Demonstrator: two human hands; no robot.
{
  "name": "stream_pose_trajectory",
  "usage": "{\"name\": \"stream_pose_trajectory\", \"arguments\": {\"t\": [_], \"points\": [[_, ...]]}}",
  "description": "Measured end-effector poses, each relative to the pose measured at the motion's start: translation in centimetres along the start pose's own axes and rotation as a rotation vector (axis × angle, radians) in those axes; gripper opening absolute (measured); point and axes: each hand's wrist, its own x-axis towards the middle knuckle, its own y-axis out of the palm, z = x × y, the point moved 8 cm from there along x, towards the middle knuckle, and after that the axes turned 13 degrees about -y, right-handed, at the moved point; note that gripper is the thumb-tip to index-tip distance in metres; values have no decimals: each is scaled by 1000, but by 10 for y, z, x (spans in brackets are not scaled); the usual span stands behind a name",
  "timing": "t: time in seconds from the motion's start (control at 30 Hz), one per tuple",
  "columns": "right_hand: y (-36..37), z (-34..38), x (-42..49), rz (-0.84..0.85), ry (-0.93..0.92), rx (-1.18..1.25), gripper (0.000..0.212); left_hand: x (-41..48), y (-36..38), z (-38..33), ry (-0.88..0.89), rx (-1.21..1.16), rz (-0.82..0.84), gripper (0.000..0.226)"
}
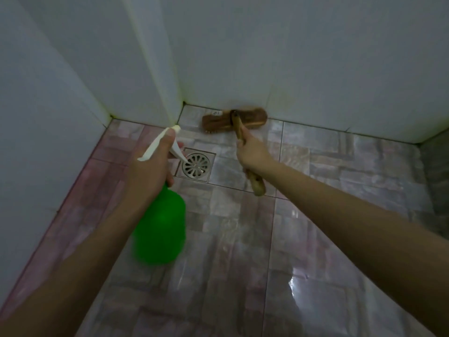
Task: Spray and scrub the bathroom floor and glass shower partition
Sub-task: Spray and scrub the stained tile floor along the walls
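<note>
Both hands at work in a tiled bathroom corner, one on a spray bottle and one on a scrub brush.

The left hand is wrapped around the neck of a green spray bottle, fingers curled under its white trigger head, whose nozzle points toward the wall corner; the bottle body is blurred. The right hand is closed around the wooden handle of a long scrub brush, with the handle's end sticking out below the fist. The brush head lies on the floor against the foot of the white back wall. Between the two hands sits a square steel floor drain. The glossy pink-grey floor tiles show a bright reflection near the lower right.
</note>
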Motion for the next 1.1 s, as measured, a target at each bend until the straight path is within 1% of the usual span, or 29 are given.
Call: {"name": "stream_pose_trajectory", "arguments": {"t": [0.1,0.17,0.27,0.33,0.37,0.43,0.5,0.6,0.73,0.87,1.0,1.03,1.1], "points": [[39,11,-43,9,36,91,53,10,-10,-6,-14,-7,-13,33],[60,15,-60,-18,44,145,53,18,-17,-7,-16,-7,-8,28],[69,16,-7,-173,92,182,53,31,-25,-5,-20,4,-6,26],[72,19,17,-261,104,205,52,41,-29,-5,-21,-19,-12,31],[75,18,16,-287,107,189,51,48,-29,-6,-24,-41,-16,34],[82,8,-7,-336,109,168,51,61,-26,-9,-32,-58,-17,38],[84,0,-31,-368,109,175,51,71,-17,-13,-30,-9,-12,44],[81,-6,-27,-422,108,171,51,80,-4,-22,-7,18,-32,55],[76,-4,-20,-420,95,175,51,87,-2,-26,2,36,-88,56],[73,-10,-21,-382,116,112,50,89,-2,-28,8,41,-57,52],[57,-15,-20,-328,95,104,49,85,-8,-22,-22,22,-91,52],[49,-18,-18,-344,110,107,49,83,-12,-21,-17,28,-89,52],[39,-23,-13,-470,197,153,49,81,-20,-19,19,48,-60,50]]}}
